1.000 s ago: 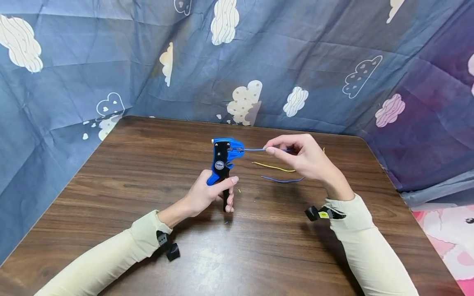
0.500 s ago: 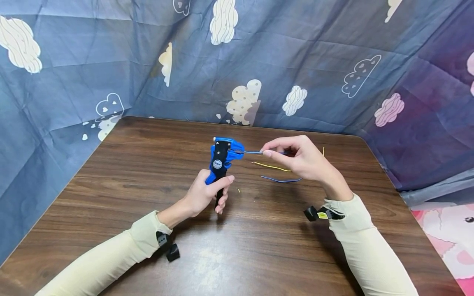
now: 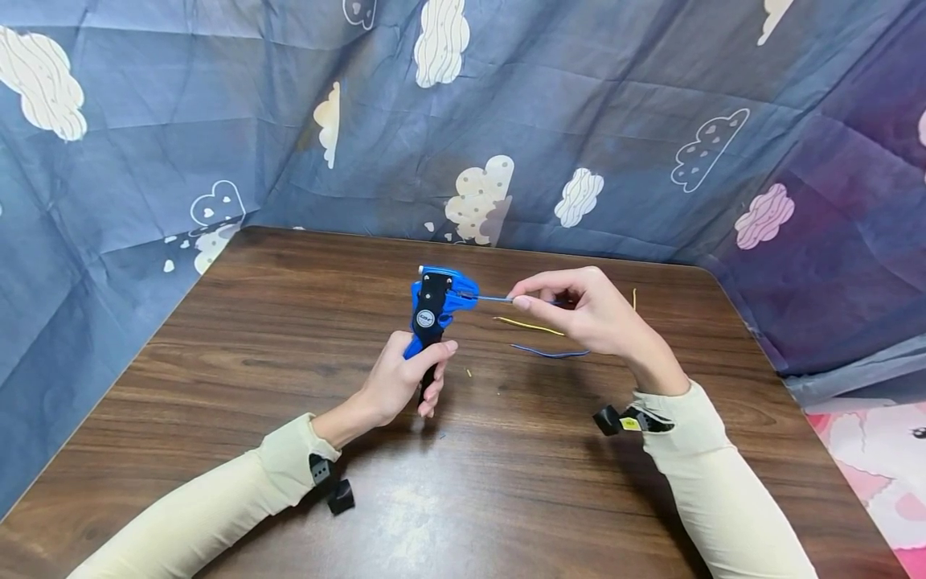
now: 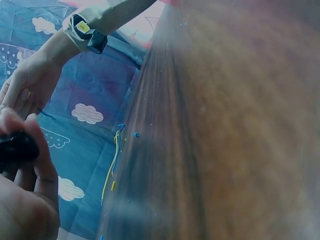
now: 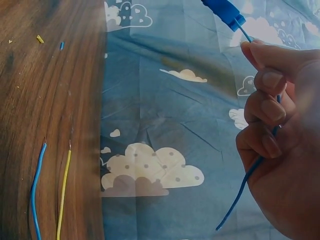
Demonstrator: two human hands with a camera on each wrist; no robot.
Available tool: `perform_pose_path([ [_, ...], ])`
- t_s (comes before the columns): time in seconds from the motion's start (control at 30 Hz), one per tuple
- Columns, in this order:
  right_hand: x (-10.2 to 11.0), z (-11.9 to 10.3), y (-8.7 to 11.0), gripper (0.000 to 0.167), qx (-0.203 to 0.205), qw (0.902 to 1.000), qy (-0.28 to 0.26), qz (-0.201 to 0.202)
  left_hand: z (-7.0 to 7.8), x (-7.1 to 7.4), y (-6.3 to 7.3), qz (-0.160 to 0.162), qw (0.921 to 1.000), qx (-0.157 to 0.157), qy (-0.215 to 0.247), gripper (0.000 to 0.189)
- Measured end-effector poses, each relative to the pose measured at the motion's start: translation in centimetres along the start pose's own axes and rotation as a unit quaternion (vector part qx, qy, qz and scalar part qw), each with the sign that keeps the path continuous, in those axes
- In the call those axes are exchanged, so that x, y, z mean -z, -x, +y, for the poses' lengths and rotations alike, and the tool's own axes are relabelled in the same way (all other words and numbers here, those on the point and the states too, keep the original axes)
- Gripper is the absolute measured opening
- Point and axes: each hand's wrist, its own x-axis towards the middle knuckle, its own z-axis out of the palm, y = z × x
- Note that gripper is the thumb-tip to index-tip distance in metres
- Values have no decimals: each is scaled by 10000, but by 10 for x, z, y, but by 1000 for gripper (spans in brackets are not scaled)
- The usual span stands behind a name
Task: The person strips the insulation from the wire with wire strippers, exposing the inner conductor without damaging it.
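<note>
Blue wire (image 3: 493,298) | held above tabletop (image 3: 217,386), long axis running 3-to-9 o'clock, tip entering head of wire stripper (image 3: 436,304) | right hand (image 3: 589,314) at 3 o'clock pinches wire, nearer it | left hand (image 3: 403,379) at 6 o'clock grips stripper handles, upright | spare blue and yellow wires lie beneath.
</note>
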Motion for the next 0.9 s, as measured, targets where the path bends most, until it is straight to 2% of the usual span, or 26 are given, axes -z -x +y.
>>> perform_pose_path([
  [0.27, 5, 4, 1, 18, 178, 9995, -54, 257, 0, 0, -3, -205, 9996, 29, 200, 49],
  [0.7, 4, 5, 0, 19, 183, 9995, -80, 226, -1, 0, -3, -307, 9994, 12, 179, 51],
  [0.9, 4, 4, 0, 16, 173, 9996, -90, 182, -1, 0, -2, -244, 9995, -27, 189, 51],
])
